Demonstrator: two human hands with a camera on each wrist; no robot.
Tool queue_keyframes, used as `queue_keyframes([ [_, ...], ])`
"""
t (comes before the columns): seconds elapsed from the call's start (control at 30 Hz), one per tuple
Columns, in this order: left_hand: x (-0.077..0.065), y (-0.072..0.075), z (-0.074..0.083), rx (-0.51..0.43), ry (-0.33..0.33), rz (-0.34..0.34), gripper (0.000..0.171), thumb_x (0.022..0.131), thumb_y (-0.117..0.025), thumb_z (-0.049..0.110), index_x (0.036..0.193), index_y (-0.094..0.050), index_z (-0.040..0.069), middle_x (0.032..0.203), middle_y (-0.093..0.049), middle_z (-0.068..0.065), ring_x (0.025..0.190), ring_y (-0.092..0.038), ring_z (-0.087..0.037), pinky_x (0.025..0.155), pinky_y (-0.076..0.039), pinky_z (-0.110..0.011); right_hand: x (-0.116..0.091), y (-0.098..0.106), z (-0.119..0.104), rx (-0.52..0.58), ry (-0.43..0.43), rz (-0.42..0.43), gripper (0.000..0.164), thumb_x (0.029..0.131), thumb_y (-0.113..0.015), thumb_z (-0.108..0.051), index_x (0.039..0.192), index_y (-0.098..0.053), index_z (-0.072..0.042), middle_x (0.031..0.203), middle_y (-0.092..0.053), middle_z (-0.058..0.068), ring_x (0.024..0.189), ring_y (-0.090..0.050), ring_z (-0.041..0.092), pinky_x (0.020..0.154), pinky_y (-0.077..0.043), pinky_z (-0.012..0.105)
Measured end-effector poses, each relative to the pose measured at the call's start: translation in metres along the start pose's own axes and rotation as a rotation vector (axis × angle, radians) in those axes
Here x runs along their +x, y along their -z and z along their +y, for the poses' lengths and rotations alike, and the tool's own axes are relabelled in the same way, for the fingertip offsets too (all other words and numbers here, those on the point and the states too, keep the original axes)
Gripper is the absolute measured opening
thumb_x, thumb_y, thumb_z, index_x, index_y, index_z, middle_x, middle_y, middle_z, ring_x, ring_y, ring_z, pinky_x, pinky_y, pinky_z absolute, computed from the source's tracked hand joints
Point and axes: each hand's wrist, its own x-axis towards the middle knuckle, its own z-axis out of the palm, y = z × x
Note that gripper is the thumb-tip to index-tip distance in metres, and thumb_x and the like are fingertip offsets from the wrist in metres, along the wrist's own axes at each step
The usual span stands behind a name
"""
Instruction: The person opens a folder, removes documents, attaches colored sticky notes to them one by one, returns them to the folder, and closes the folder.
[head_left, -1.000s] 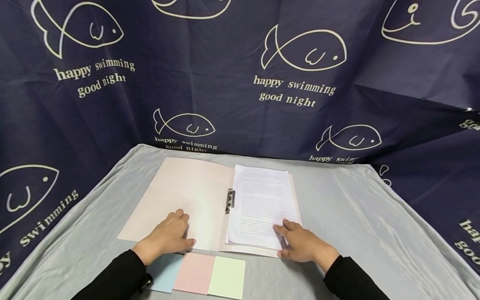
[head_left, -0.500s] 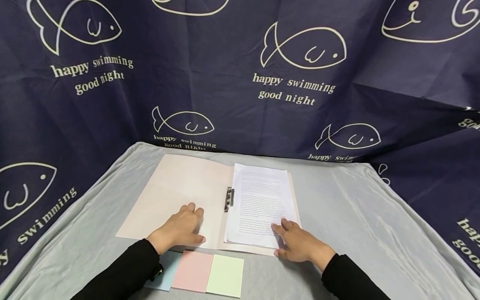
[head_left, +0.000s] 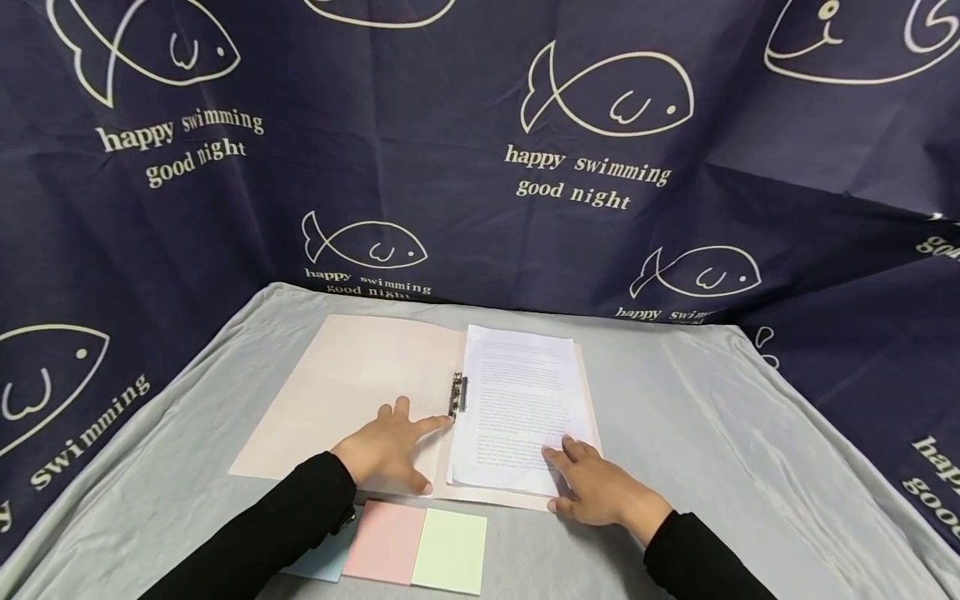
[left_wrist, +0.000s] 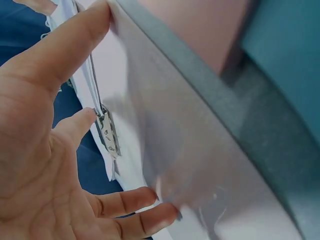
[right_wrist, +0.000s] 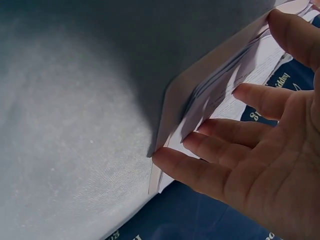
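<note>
A pale pink file folder (head_left: 352, 375) lies spread flat, with a stack of printed papers (head_left: 521, 392) on its right side. At the fold sits a metal clip (head_left: 456, 393), which the left wrist view also shows beside the index fingertip. My left hand (head_left: 386, 450) has its fingers spread over the left cover. Its index finger reaches the clip's lower end, and its thumb is by the folder's near edge. At the near right corner my right hand (head_left: 603, 487) rests its spread fingertips on the papers and the folder's edge.
In front of the folder lie a pink pad (head_left: 384, 546), a light green pad (head_left: 452, 550) and a blue pad (head_left: 318, 560), partly under the left sleeve. A grey cloth (head_left: 690, 417) covers the table. Behind it hangs a dark blue curtain (head_left: 465, 167) with fish drawings.
My left hand has slid rightwards over the cover toward the fold, and its index finger has stretched out to the clip. My right hand has stayed at the papers' corner.
</note>
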Motion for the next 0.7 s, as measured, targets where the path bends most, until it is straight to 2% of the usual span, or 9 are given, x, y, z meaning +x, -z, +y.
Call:
queue_keyframes([
  [0.17,0.004,-0.001,-0.002,-0.006,0.004,-0.016,0.097,0.053,-0.088,0.041,0.138,-0.043,0.031,0.105,-0.036,-0.016,0.086,-0.04,-0.03,0.06,-0.044,-0.038,0.0,-0.001,0.001,0.003,0.007,0.001,0.068,0.082,-0.07,-0.03,0.137,-0.042,0.0,0.136,-0.031,0.037,0.123,-0.032,0.05,0.092,-0.036,0.056],
  [0.3,0.002,-0.001,-0.001,-0.031,0.016,-0.027,0.096,0.052,-0.089,0.039,0.137,-0.045,0.031,0.106,-0.035,-0.017,0.087,-0.039,-0.03,0.059,-0.044,-0.039,-0.001,-0.003,-0.001,0.006,0.016,0.002,0.068,0.082,-0.07,-0.029,0.137,-0.042,0.001,0.135,-0.031,0.037,0.123,-0.032,0.05,0.091,-0.037,0.056],
  [0.43,-0.001,-0.003,0.001,-0.064,0.014,-0.023,0.094,0.052,-0.089,0.035,0.136,-0.048,0.029,0.103,-0.032,-0.015,0.09,-0.033,-0.031,0.057,-0.043,-0.034,-0.003,-0.005,-0.003,0.001,0.018,0.002,0.068,0.081,-0.07,-0.028,0.136,-0.043,0.003,0.134,-0.032,0.037,0.122,-0.032,0.052,0.09,-0.037,0.057],
  [0.53,-0.001,-0.002,0.005,-0.053,0.005,-0.01,0.093,0.053,-0.09,0.032,0.136,-0.049,0.027,0.101,-0.03,-0.015,0.091,-0.028,-0.032,0.053,-0.043,-0.03,-0.002,-0.005,-0.004,0.0,0.002,0.001,0.068,0.081,-0.071,-0.027,0.135,-0.043,0.003,0.135,-0.031,0.037,0.122,-0.031,0.053,0.09,-0.036,0.058],
  [0.6,0.001,-0.001,0.008,-0.027,0.015,-0.013,0.094,0.053,-0.09,0.031,0.136,-0.048,0.027,0.104,-0.03,-0.016,0.094,-0.027,-0.036,0.051,-0.044,-0.036,-0.001,-0.005,-0.004,-0.004,-0.008,0.0,0.067,0.081,-0.071,-0.027,0.135,-0.043,0.004,0.135,-0.031,0.037,0.122,-0.031,0.053,0.09,-0.036,0.058],
  [0.7,0.003,0.001,0.011,0.005,0.061,-0.032,0.096,0.051,-0.091,0.032,0.137,-0.047,0.03,0.113,-0.03,-0.02,0.103,-0.026,-0.042,0.052,-0.045,-0.053,0.001,-0.004,-0.005,-0.015,-0.014,-0.001,0.067,0.082,-0.07,-0.027,0.135,-0.043,0.003,0.136,-0.031,0.037,0.122,-0.031,0.053,0.09,-0.036,0.058],
])
